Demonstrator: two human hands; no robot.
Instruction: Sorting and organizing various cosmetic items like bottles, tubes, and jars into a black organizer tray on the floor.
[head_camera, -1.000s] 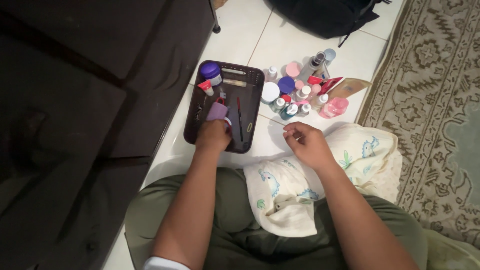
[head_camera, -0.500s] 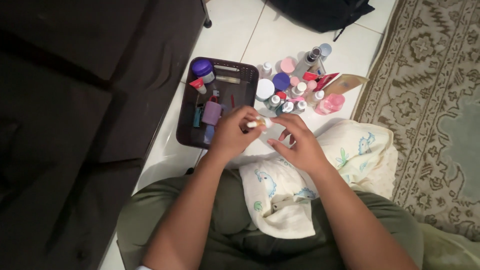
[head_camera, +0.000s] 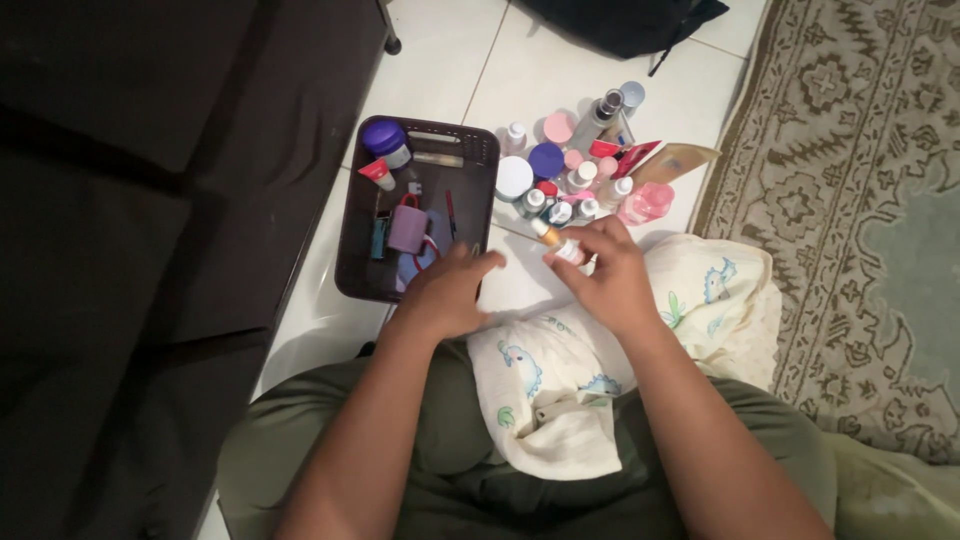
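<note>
My right hand holds a small white bottle with an orange tip just below a cluster of small bottles and jars on the white tile floor. My left hand rests with loosely curled fingers at the near right corner of a dark rectangular tray, holding nothing that I can see. In the tray lie a purple-lidded jar, a lilac bottle, a red-capped tube and thin pens. A cream cloth with blue animal prints lies over my lap.
A dark sofa fills the left side. A patterned beige rug lies at the right. A black bag sits at the top. A pink bottle and a flat tan packet lie beside the cluster.
My left hand left the tray, met the right hand over the small bottle, then drew back to the tray's corner. The right hand now holds the bottle alone, nearer the cluster.
</note>
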